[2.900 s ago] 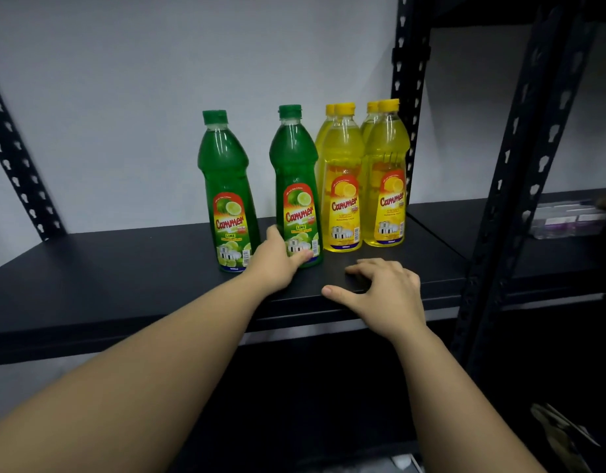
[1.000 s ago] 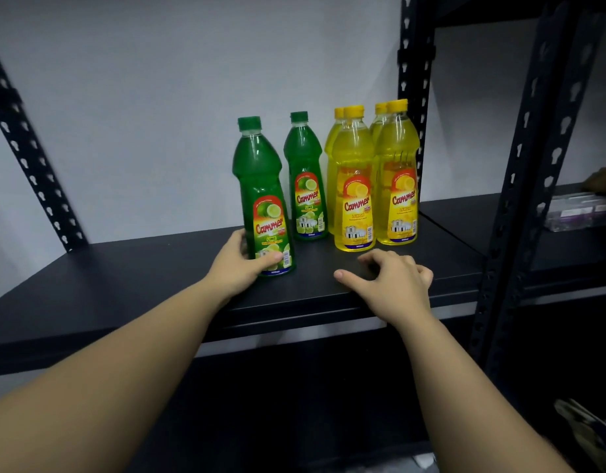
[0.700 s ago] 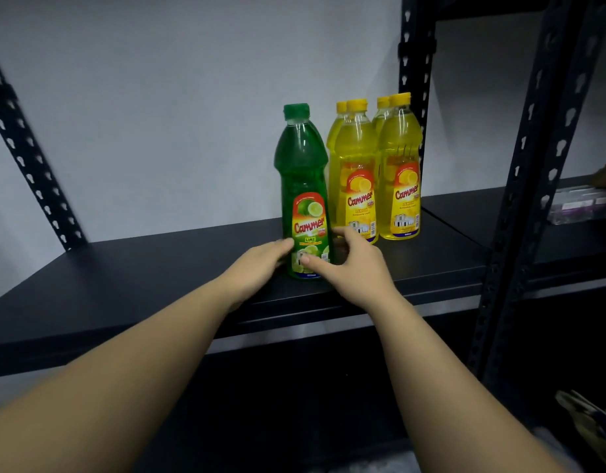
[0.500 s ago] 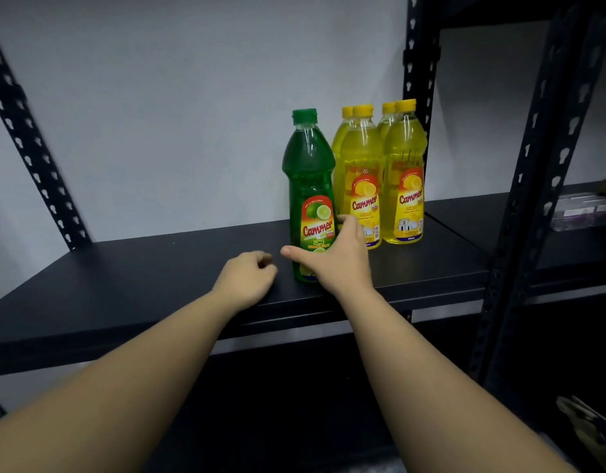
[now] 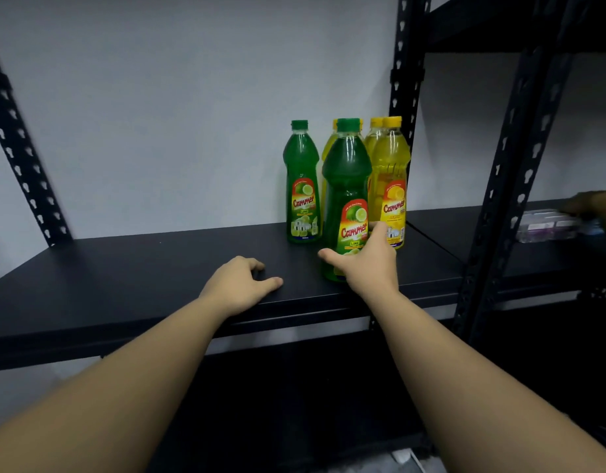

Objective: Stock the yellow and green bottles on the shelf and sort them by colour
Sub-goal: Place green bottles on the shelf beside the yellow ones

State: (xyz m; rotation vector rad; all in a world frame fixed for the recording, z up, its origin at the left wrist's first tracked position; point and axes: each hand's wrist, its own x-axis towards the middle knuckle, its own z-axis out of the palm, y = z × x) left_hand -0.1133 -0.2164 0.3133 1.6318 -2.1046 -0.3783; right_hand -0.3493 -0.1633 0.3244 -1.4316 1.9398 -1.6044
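Note:
Two green bottles stand upright on the black shelf (image 5: 141, 268). The front green bottle (image 5: 346, 179) is near the shelf's front edge, and my right hand (image 5: 366, 261) grips its lower part. The back green bottle (image 5: 301, 186) stands by the wall, just left of several yellow bottles (image 5: 390, 179) grouped at the shelf's right end; the front green bottle partly hides them. My left hand (image 5: 242, 283) rests on the shelf near its front edge with fingers loosely curled, holding nothing.
Black perforated uprights (image 5: 402, 80) frame the shelf, one at the far left (image 5: 18, 141) and one at the front right (image 5: 506, 172). A neighbouring shelf on the right holds small boxes (image 5: 547, 225), with another person's hand (image 5: 592, 204) on them.
My left hand has let go of the front green bottle and lies on the shelf. My right hand has taken hold of that bottle and slid it right, in front of the yellow ones.

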